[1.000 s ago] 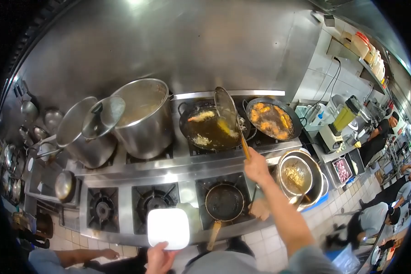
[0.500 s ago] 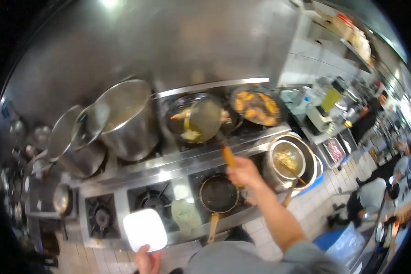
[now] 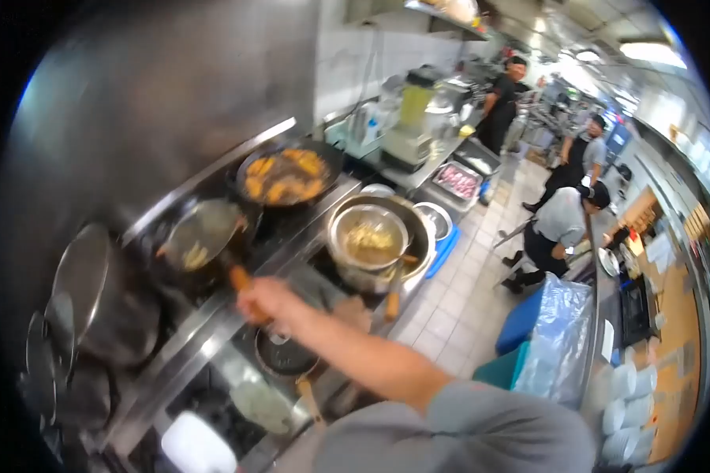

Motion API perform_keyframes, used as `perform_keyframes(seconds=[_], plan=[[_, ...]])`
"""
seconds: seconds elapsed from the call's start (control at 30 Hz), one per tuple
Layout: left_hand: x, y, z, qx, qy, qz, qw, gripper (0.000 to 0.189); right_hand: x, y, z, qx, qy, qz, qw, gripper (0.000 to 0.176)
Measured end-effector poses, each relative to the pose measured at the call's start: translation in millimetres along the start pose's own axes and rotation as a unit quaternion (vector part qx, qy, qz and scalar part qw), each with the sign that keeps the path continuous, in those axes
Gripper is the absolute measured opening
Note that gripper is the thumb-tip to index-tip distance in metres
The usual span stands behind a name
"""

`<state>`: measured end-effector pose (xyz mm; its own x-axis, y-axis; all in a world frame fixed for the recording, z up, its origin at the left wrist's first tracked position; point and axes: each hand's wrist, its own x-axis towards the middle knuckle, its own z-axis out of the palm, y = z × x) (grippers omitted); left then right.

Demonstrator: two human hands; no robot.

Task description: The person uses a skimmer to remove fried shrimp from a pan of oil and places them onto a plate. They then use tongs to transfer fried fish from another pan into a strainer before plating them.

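My right hand (image 3: 266, 301) is closed round the orange handle (image 3: 240, 277) of a round strainer (image 3: 205, 229). The strainer is over a dark pan at the back of the stove, with pale food in it. Beside it, a wide black pan (image 3: 323, 169) holds browned pieces in oil. A small frying pan (image 3: 285, 353) with a wooden handle lies below my right forearm. The white square dish (image 3: 197, 445) is at the bottom left; my left hand is out of view.
Large steel pots (image 3: 110, 292) stand at the left. A big pot (image 3: 420, 268) holds a sieve (image 3: 368, 236) of food. Beyond are a blender (image 3: 409, 130), a meat tray (image 3: 457, 180), and several people. A bagged bin (image 3: 558, 339) is at the right.
The view has swung to the right, so the stove sits further left and more of the aisle and people shows. My left hand has gone out of view. My right hand still holds the strainer.
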<state>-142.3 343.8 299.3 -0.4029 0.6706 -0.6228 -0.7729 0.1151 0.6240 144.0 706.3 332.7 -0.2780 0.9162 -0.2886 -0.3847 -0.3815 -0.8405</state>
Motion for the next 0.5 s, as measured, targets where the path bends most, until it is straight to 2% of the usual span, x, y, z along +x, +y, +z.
perform_keyframes(seconds=[0.03, 0.07, 0.13, 0.17, 0.23, 0.27, 0.3, 0.37, 0.4, 0.47, 0.5], plan=[[-1, 0, 10, -0.002, 0.003, 0.009, 1.0, 0.02, -11, -13, -6, 0.016, 0.027, 0.031, 0.999, 0.009], [-4, 2, 12, 0.002, 0.029, 0.015, 0.999, 0.02, -10, -13, -25, 0.063, -0.007, 0.037, 0.997, 0.01], [-3, 1, 24, -0.007, 0.027, 0.027, 0.999, 0.028, -49, -48, -37, 0.006, 0.049, 0.027, 0.998, 0.014], [-3, 1, 30, -0.006, 0.032, 0.03, 0.999, 0.028, -67, -57, -51, 0.024, 0.072, 0.029, 0.997, 0.017], [-8, 2, 40, -0.023, 0.032, 0.082, 0.996, 0.046, -116, -89, -65, 0.01, 0.118, 0.025, 0.993, 0.027], [-10, 5, 40, -0.036, 0.036, 0.117, 0.992, 0.055, -118, -82, -105, -0.014, 0.059, -0.01, 0.998, 0.029], [-12, 8, 38, -0.047, 0.051, 0.136, 0.988, 0.055, -133, -82, -132, 0.045, 0.035, -0.017, 0.998, 0.031], [-10, 11, 33, -0.041, 0.061, 0.148, 0.986, 0.055, -186, -104, -136, -0.009, 0.089, -0.097, 0.991, 0.041], [-8, 10, 33, -0.037, 0.061, 0.147, 0.987, 0.054, -208, -112, -145, -0.055, 0.153, -0.088, 0.983, 0.046], [-7, 10, 33, -0.043, 0.072, 0.156, 0.984, 0.054, -239, -111, -169, -0.234, 0.211, -0.132, 0.94, 0.05], [-7, 8, 35, -0.043, 0.077, 0.156, 0.984, 0.054, -253, -109, -173, -0.268, 0.236, -0.131, 0.925, 0.052]])
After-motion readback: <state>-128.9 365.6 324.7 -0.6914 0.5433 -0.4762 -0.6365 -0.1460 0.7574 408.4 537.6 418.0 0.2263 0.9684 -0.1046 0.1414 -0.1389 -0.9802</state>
